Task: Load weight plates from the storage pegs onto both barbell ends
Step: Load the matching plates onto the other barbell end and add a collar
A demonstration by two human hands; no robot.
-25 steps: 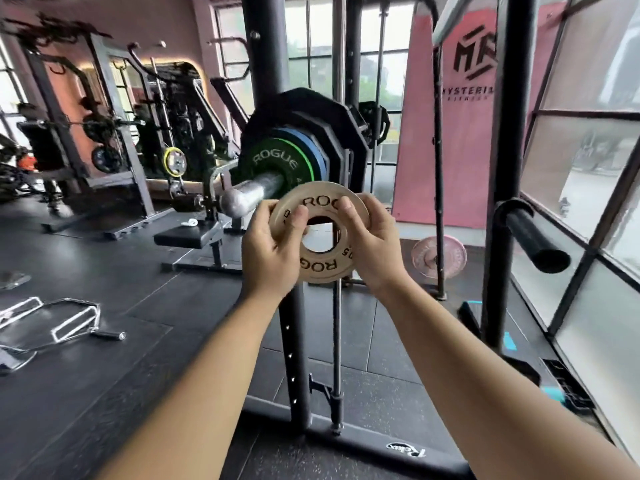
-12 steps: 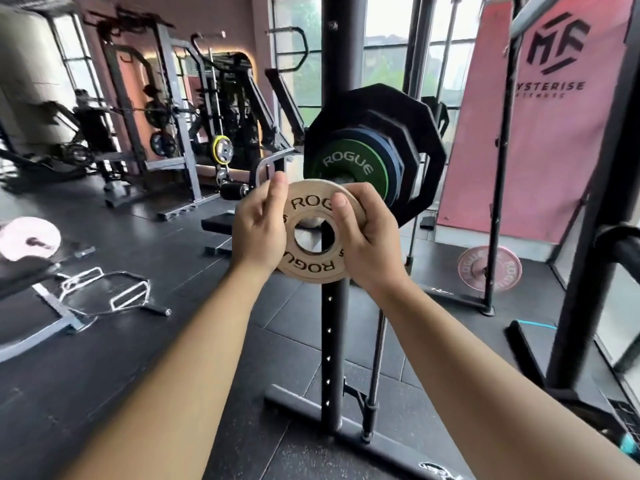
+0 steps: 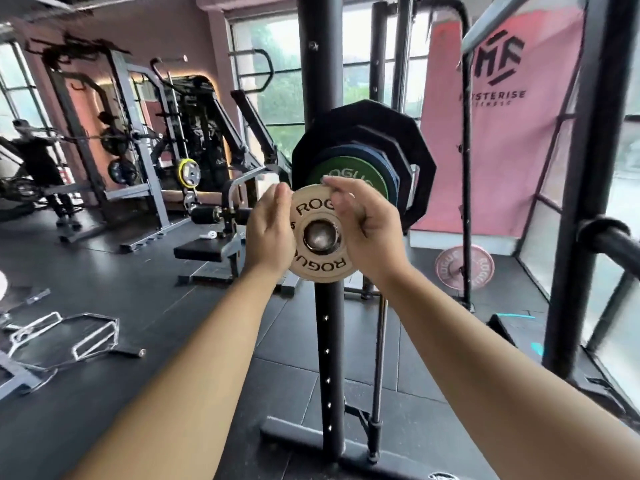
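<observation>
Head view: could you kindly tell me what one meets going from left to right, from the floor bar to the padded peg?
Trap bar → black bench pad → left hand → tan plate → right hand → pink plate on the floor → black padded peg.

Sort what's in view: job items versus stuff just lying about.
In the job: tan plate, barbell sleeve, green plate, black plates, left hand, right hand.
Lying about: pink plate on the floor, trap bar, bench.
</observation>
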